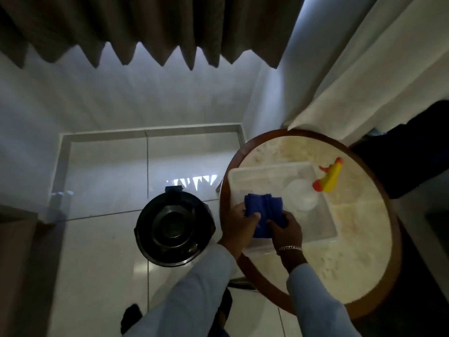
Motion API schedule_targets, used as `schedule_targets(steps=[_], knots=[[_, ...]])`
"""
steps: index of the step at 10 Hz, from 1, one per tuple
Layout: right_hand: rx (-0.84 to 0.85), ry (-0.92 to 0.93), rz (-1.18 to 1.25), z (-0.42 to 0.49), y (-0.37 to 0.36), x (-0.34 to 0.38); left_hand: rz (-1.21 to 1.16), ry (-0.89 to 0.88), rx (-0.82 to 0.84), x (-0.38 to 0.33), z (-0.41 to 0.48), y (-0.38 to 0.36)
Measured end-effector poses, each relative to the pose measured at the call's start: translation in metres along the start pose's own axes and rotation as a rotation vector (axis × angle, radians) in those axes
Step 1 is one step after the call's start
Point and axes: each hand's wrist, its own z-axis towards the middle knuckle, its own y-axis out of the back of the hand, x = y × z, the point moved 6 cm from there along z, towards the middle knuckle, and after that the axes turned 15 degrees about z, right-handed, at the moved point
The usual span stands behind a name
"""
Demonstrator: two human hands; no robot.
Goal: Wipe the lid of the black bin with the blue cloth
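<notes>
A round black bin (173,229) with a glossy ridged lid stands on the white tiled floor, left of the table. The blue cloth (263,210), folded and bunched, is held over the near left part of a clear plastic tray. My left hand (239,221) grips the cloth's left side. My right hand (286,231), with a silver bracelet on its wrist, grips the cloth's right lower part. Both hands are right of the bin and apart from it.
The clear tray (325,222) sits on a round marble-topped table (352,268) with a wooden rim. A spray bottle with a yellow and orange head (329,177) lies across the tray's far corner. Curtains hang behind and at right. A dark chair (401,152) stands at right.
</notes>
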Motion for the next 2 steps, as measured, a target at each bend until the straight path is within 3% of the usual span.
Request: schedule_targets(steps=[2], knots=[[0.313,-0.099,-0.230,0.014,-0.008,-0.011,0.055,0.002,-0.045,-0.006,-0.016,0.020]])
